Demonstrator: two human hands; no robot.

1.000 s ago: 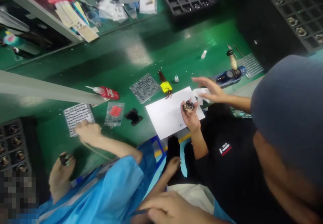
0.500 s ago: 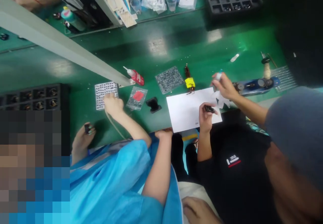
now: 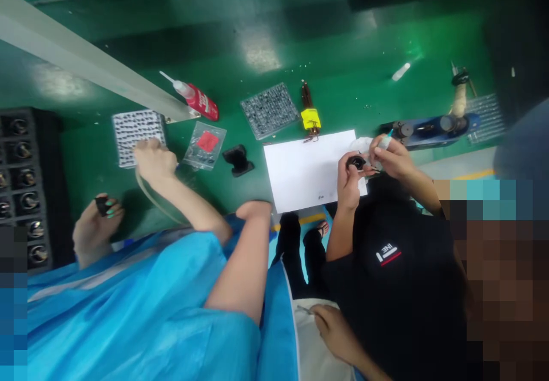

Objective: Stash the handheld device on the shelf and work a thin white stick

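Right hand [image 3: 337, 326] low over white cloth [image 3: 315, 352], fingers pinching a thin tool [image 3: 303, 310]. Left hand [image 3: 255, 209] stays on tabletop [image 3: 240, 32] edge, fingers unclear. Beyond, co-worker's hands now meet at paper [image 3: 302, 169].

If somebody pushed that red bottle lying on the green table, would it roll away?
Probably a little: the red bottle lies on its side and looks round. Its long thin nozzle would likely make it curve, not go straight. It looks small and plastic, so probably light, and the shiny green table may let it slide.
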